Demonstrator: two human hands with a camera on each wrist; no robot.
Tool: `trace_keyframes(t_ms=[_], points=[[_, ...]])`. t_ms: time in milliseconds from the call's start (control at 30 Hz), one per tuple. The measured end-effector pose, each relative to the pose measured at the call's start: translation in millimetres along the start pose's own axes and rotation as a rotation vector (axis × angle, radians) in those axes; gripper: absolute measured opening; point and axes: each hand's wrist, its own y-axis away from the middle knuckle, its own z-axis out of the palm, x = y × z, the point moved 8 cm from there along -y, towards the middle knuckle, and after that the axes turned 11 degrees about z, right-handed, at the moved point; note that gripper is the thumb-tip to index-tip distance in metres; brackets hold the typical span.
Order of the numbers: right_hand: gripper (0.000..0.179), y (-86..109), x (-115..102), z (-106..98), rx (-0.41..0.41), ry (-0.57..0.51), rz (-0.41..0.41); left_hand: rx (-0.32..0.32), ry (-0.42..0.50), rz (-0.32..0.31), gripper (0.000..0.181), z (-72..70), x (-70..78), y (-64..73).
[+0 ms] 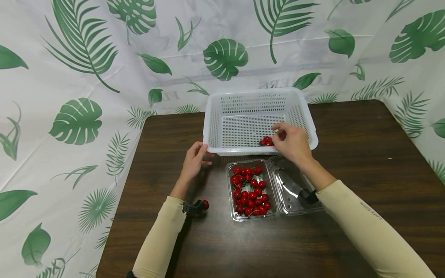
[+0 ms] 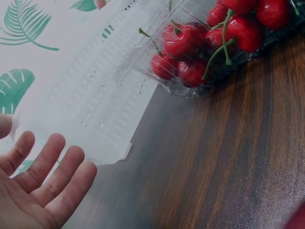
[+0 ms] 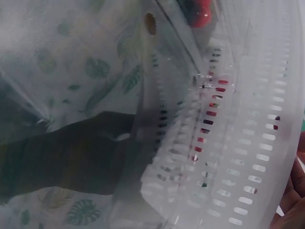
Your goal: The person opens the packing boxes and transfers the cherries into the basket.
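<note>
A white slotted plastic basket [image 1: 257, 151] stands at the back of the table, with several red cherries [image 1: 266, 141] at its front inside. My left hand [image 1: 192, 160] is at its front left corner, thumb against the rim. In the left wrist view the fingers [image 2: 71, 160] are spread and loosely bent. Over the front right of the basket is my right hand [image 1: 293, 143], index finger and thumb apart just above the cherries. Its curled inner fingers are in shadow. Many cherries with green stems [image 1: 248, 191] lie in a clear clamshell box [image 1: 231, 193] in front.
The box's clear lid [image 1: 293, 193] lies folded open to the right, under my right forearm. A single cherry [image 1: 206, 204] is on the wooden table [image 1: 222, 247] beside the left wrist strap [image 1: 194, 207]. Leaf-printed cloth [image 1: 187, 77] hangs behind the table.
</note>
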Motion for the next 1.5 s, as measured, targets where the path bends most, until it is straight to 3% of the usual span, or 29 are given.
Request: trace_keyframes(t_ms=[400, 600, 700, 833, 967, 1067, 1233, 1500], points=[[0.019, 7.8, 5, 6, -0.071, 0.061, 0.019, -0.006, 0.003, -0.014, 0.03, 0.6, 2.8, 1.3], [0.02, 11.4, 5, 4, -0.055, 0.046, 0.005, -0.004, -0.001, -0.009, 0.028, 1.2, 2.3, 0.7], [0.019, 14.8, -2, 1, 0.0, 0.026, -0.058, -0.005, 0.003, -0.016, 0.028, 0.4, -1.7, 0.2], [0.015, 23.3, -25, -6, 0.087, -0.021, -0.212, -0.017, 0.04, -0.036, 0.027, 0.1, 0.1, 0.5], [0.014, 38.2, -58, -3, 0.09, -0.045, -0.374, -0.028, 0.043, -0.04, 0.025, 3.0, 16.3, 3.3], [0.014, 55.3, -83, 10, 0.027, -0.02, -0.466, -0.027, 0.031, -0.038, 0.024, 4.9, 27.3, 5.3], [0.009, 91.9, -119, 49, -0.162, 0.074, -0.567, -0.025, 0.03, -0.034, 0.022, 5.0, 29.8, 5.9], [0.005, 142.7, -150, 117, -0.435, 0.314, -0.618, -0.027, 0.039, -0.025, 0.022, 4.8, 30.4, 5.8]])
